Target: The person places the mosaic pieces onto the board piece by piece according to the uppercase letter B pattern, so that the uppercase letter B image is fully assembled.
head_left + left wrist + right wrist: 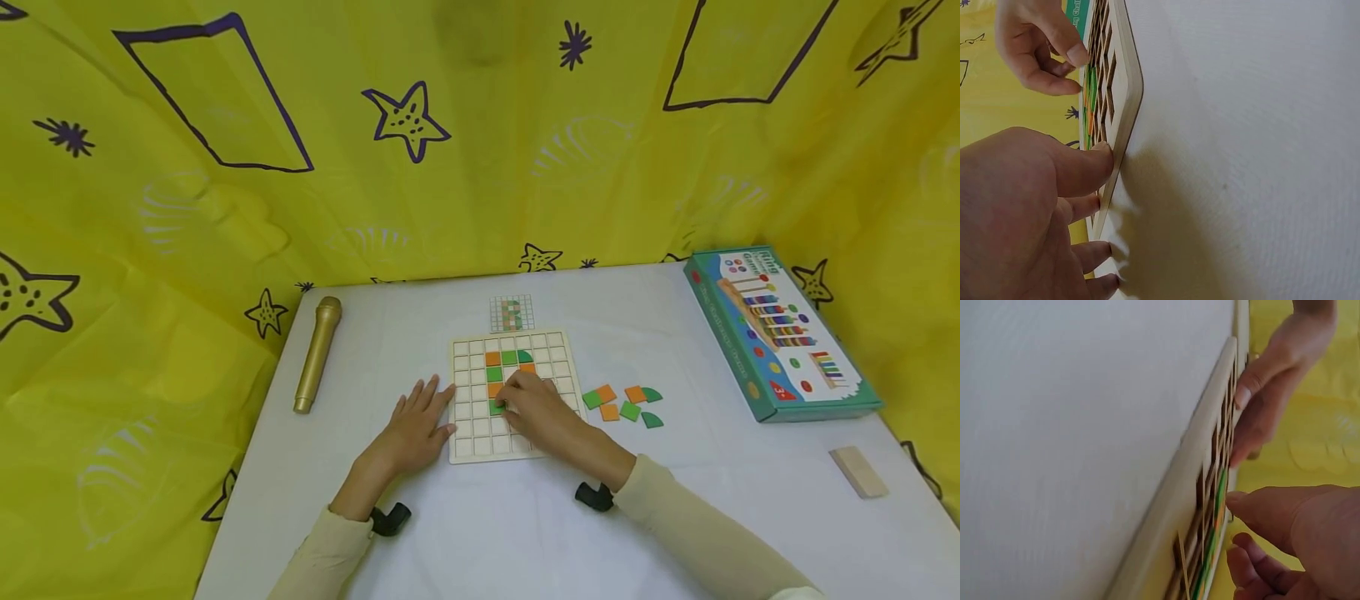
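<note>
A square wooden grid board (471, 451) lies on the table with orange and green tiles set in some of its cells. My left hand (414, 423) is spread at the board's left edge, thumb and fingertips at the rim (1124, 119). Over the middle of the board is my right hand (542, 412), its fingertips right at a green tile (495, 408) in the lower part of the pattern. In the left wrist view the right thumb and forefinger stand apart, with nothing seen between them. Part of the tile pattern is hidden under this hand.
Loose orange and green tiles (609, 412) lie right of the board. A small pattern card (512, 313) sits behind it. A gold microphone (318, 354) lies at left; a game box (783, 333) and a wooden block (858, 472) are at right. Yellow cloth (480, 192) hangs behind.
</note>
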Demonstrator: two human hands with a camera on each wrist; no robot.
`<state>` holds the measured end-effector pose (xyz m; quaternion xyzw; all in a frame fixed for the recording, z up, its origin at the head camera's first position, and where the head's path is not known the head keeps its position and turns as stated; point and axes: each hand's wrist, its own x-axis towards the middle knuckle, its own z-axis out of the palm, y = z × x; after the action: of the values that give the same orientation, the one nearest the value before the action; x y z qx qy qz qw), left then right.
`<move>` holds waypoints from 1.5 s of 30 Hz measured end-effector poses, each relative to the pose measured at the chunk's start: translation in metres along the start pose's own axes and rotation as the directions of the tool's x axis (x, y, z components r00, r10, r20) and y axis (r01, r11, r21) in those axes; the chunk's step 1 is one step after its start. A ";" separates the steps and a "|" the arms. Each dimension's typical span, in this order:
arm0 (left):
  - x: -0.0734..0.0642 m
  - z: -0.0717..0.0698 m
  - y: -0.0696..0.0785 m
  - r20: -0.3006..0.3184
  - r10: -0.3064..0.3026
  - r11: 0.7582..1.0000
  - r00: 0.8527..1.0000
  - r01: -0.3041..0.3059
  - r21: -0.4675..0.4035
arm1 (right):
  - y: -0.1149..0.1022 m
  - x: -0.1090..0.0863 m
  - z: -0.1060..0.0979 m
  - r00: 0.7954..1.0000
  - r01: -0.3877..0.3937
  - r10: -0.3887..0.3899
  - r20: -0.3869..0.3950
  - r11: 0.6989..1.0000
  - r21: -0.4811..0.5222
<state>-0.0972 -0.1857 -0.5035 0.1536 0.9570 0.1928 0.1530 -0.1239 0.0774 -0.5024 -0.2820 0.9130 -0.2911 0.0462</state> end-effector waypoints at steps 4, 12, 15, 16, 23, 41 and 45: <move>0.001 0.000 0.001 0.017 -0.009 1.000 1.000 0.009 0.001 | 0.015 -0.008 -0.019 0.997 -0.072 0.072 0.018 0.997 0.021; 0.003 0.001 -0.001 0.026 -0.019 1.000 0.999 0.018 0.020 | 0.070 -0.027 -0.074 0.965 -0.256 0.257 0.054 0.966 -0.032; 0.003 0.001 -0.001 0.032 -0.025 0.999 0.999 0.025 0.020 | 0.087 -0.035 -0.091 0.947 -0.302 0.301 0.115 0.953 -0.004; 0.003 0.001 -0.001 0.032 -0.025 1.000 0.999 0.025 0.018 | 0.092 -0.037 -0.095 0.943 -0.305 0.301 0.139 0.952 0.008; 0.004 0.002 -0.002 0.032 -0.025 1.000 0.999 0.024 0.011 | 0.109 -0.045 -0.100 0.927 -0.301 0.278 0.252 0.952 0.057; 0.003 0.002 -0.002 0.029 -0.019 1.000 0.999 0.019 0.008 | 0.125 -0.045 -0.082 0.952 -0.297 0.283 0.115 0.947 0.123; 0.002 0.002 -0.003 0.025 -0.017 1.000 1.000 0.017 0.010 | 0.128 -0.043 -0.075 0.954 -0.295 0.288 0.081 0.949 0.109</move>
<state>-0.0995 -0.1868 -0.5066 0.1484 0.9572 0.1850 0.1659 -0.1690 0.2249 -0.5151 -0.1499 0.9236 -0.3261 0.1346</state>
